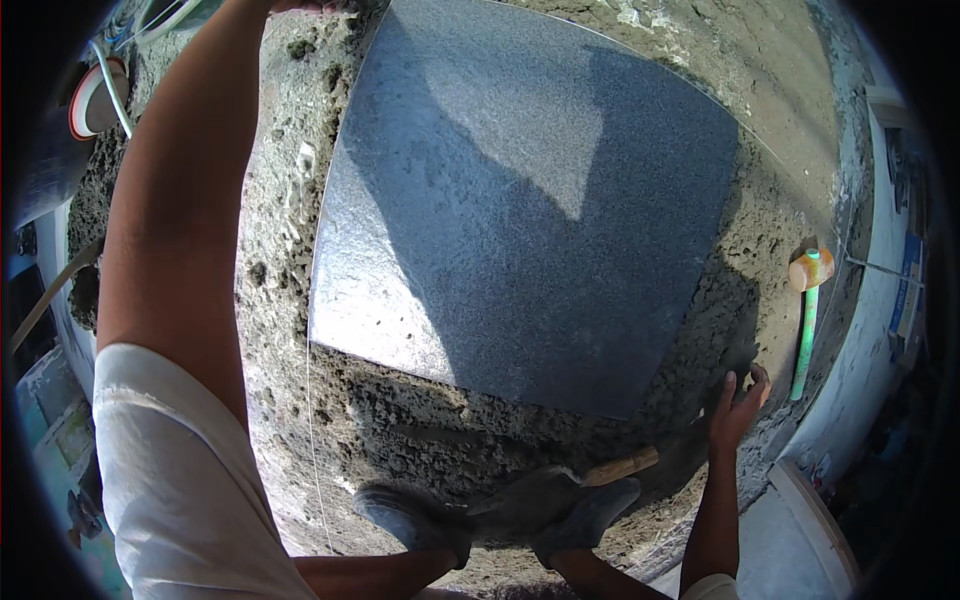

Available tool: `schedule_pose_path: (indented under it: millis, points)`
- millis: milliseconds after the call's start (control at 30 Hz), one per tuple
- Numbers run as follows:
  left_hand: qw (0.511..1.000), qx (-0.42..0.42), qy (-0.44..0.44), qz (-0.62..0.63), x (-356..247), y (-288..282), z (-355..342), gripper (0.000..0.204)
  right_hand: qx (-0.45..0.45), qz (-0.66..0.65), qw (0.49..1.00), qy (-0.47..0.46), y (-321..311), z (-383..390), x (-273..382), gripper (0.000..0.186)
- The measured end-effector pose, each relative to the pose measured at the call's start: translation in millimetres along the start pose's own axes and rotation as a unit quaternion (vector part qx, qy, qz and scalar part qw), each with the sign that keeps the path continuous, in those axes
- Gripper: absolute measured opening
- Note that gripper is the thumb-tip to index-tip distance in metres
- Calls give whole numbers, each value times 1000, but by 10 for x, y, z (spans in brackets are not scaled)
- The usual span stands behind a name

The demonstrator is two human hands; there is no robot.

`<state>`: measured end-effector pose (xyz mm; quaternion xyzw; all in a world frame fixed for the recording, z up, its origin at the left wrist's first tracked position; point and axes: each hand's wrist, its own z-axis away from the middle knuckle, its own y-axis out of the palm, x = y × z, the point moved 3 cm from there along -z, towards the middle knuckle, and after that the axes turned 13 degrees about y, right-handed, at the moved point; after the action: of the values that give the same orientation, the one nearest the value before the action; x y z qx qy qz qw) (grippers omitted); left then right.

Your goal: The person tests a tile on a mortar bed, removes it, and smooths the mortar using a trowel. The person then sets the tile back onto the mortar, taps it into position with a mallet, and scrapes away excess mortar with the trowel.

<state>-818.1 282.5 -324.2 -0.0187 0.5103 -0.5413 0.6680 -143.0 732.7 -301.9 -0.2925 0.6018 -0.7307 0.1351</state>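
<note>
A large grey speckled tile [520,200] lies on rough, wet-looking mortar, part in sun and part in shadow. My left arm stretches up along its left side. Only a bit of my left hand [305,5] shows at the top edge, beside the tile's far left corner; its fingers are mostly cut off. Off the tile's near right corner, my right hand [740,405] holds nothing, its fingers apart. Between that hand and my feet lies a trowel with a wooden handle [622,466]. A mallet [810,270] with a green handle lies farther right.
A thin string [312,430] runs along the tile's left edge. My shoes [590,515] stand on the mortar at the near side. A bucket with a red rim [98,100] is at far left. A pale wall [850,350] borders the right.
</note>
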Motion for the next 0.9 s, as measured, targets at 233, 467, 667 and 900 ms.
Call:
schedule_pose_path:
  millis: [233,467,667,900]
  points:
    - [999,35,-6,-29,-3,-36,-57,15,-11,-1,1000,6,-28,-24,-20,45]
    - [997,28,66,32,336,-88,-48,17,-47,-9,998,-41,-52,-15,494,46]
    - [863,-459,104,-184,-178,504,945,35,-21,-32,994,-106,-188,179,1342,48]
    - [906,-143,243,-316,-895,2478,2646,78,25,46,959,-280,234,500,2338,63]
